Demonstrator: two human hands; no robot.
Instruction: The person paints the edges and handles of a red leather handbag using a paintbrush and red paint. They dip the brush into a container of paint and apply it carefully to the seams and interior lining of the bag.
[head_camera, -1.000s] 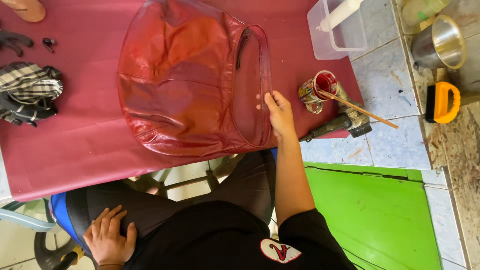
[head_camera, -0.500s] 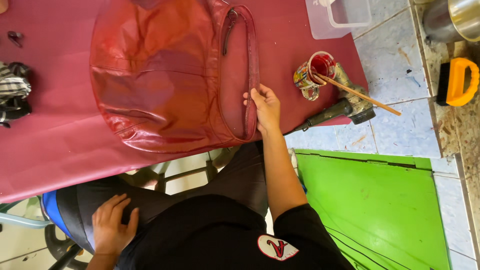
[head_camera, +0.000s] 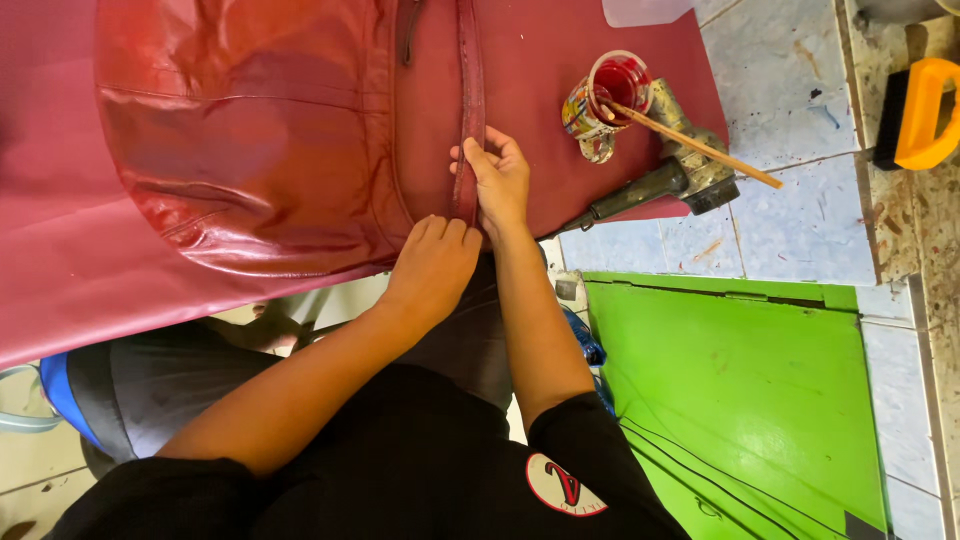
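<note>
Currently, head view, the only view: one red leather bag (head_camera: 250, 140) lies flat on a maroon table cover (head_camera: 60, 280), filling the upper left and centre of the frame. Its strap (head_camera: 468, 110) runs down from the top edge, just right of the bag body. Right hand (head_camera: 498, 180) sits centre frame, fingers curled and pinching the strap's lower stretch. Left hand (head_camera: 432, 265) rests just below it at the table edge, fingers pressed together and bent onto the bag's lower rim beside the strap end. Judged progress: bag body shows a glossy, even red; the strap looks like the part in hand, and how much of it is finished cannot be told. Count, upper right: one small glass (head_camera: 608, 95) of red liquid, one wooden stick (head_camera: 690, 145) resting in it, one grey metal tool (head_camera: 665, 180) beside it, one yellow-handled brush (head_camera: 920, 110). Lower right: one green panel (head_camera: 740, 390).
</note>
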